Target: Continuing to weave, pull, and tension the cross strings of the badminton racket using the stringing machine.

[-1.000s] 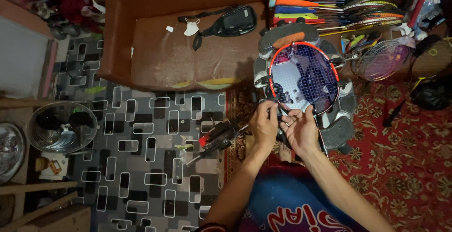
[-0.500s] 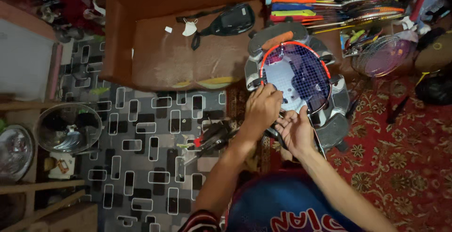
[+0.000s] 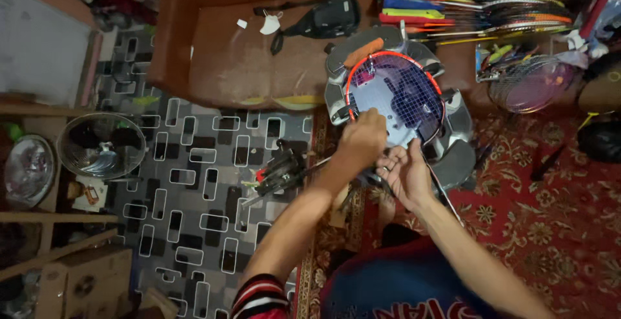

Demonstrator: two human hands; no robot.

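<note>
There is one view only, from the head of the person. It looks steeply down and a little forward, toward 12 o'clock, from near above the hands (image 3: pixel 381 157), with the floor (image 3: pixel 194 183) around them.

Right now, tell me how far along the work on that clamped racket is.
Done: the orange-framed racket sits clamped in the grey stringing machine, and a grid of strings already covers most of its head. In hand: the left hand presses at the lower edge of the frame while the right hand works just below it. Left: whether any string ends remain untied near the throat cannot be seen.
</note>
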